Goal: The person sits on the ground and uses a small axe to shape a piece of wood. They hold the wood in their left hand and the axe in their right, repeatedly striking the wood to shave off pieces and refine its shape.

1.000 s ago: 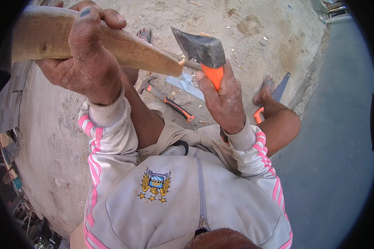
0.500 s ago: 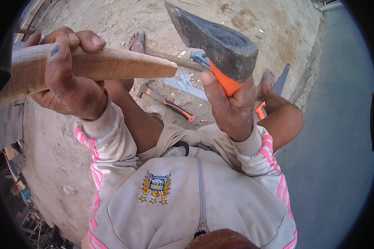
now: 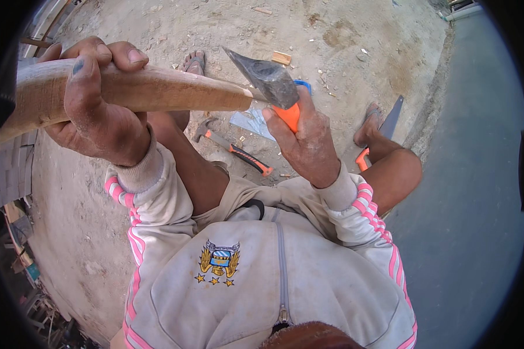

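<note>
My left hand (image 3: 99, 104) grips a long, slightly curved piece of pale wood (image 3: 174, 87), held out level with its narrower end to the right. My right hand (image 3: 305, 145) is closed round the orange handle of a small axe, whose dark steel head (image 3: 265, 78) is beside and just above that end of the wood; whether they touch I cannot tell. On the ground below lie a claw hammer (image 3: 244, 156) with an orange and black handle and a pale bluish sheet (image 3: 253, 122). A blue object (image 3: 304, 85) is partly hidden behind the axe.
A saw (image 3: 391, 116) with an orange handle lies beside my right leg. Wood chips (image 3: 281, 58) are scattered on the dirt. A smooth grey surface (image 3: 460, 163) runs along the right, and boards and debris (image 3: 20, 244) lie along the left edge.
The axe rose and came nearer half a second ago, and is now back down and further left, by the wood's end. The wood and my left hand moved left and lower, then stayed.
</note>
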`<act>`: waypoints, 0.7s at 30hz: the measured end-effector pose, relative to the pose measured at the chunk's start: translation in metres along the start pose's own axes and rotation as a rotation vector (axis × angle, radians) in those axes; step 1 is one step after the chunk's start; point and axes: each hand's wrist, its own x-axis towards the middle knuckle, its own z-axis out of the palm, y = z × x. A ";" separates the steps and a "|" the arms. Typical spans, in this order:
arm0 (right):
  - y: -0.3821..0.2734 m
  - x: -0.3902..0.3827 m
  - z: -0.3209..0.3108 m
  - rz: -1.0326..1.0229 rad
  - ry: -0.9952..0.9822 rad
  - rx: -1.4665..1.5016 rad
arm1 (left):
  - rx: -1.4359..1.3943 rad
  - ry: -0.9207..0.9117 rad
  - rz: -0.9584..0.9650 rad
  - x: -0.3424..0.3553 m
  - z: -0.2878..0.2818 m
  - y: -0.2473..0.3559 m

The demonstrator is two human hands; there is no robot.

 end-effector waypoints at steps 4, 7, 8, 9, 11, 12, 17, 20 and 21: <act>0.049 -0.009 0.012 0.039 -0.099 -0.181 | 0.137 0.010 0.088 0.004 0.007 -0.004; 0.033 -0.003 0.008 0.133 -0.054 -0.036 | 0.181 -0.012 0.155 0.006 0.001 -0.012; 0.025 -0.001 0.007 0.136 -0.048 -0.011 | 0.179 0.029 0.163 0.003 0.000 -0.014; 0.017 -0.001 0.004 0.141 -0.033 0.014 | 0.170 0.066 0.169 0.002 0.001 -0.016; 0.000 0.001 0.001 0.075 0.013 0.042 | 0.202 0.080 0.166 0.002 0.003 -0.016; -0.011 0.001 0.000 0.010 0.042 0.048 | 0.222 0.091 0.162 0.002 0.003 -0.015; -0.018 -0.002 0.006 -0.118 0.103 0.030 | 0.228 0.096 0.162 0.000 0.010 -0.018; 0.011 -0.006 0.015 0.006 -0.023 -0.042 | 0.184 0.060 0.195 0.004 0.015 -0.016; 0.013 -0.007 0.016 0.026 -0.027 -0.040 | 0.176 0.044 0.197 0.004 0.013 -0.019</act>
